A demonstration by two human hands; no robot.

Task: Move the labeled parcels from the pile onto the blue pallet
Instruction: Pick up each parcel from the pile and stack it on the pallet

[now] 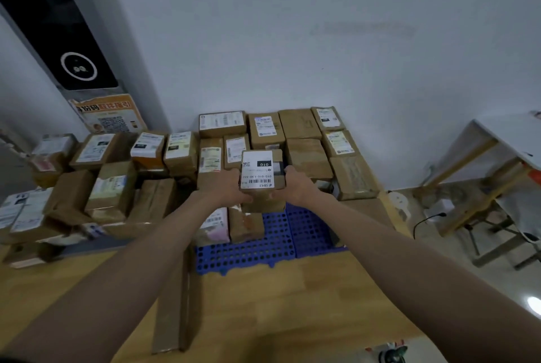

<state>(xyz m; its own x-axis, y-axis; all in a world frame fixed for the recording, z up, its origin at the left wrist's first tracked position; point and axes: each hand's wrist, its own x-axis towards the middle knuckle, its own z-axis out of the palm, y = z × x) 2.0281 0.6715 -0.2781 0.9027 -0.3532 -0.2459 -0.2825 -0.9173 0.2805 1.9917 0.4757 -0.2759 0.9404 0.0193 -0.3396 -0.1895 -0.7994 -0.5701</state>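
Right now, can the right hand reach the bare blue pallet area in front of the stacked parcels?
Probably not freely: the right hand and left hand both hold the labeled parcel. Nothing lies on the open blue pallet area below.

Dim, bluish light; soft blur; wide-angle bending at edges.

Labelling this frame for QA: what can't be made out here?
Head view, the only one:
- Fingertips of the left hand and right hand: hidden behind the brown cardboard parcel with the white label that they hold.
- Far part of the blue perforated plastic pallet: covered by stacked parcels.
- Print on the labels of the parcel pile at left: too small and blurred.
- Small green object: cut off by the bottom edge.
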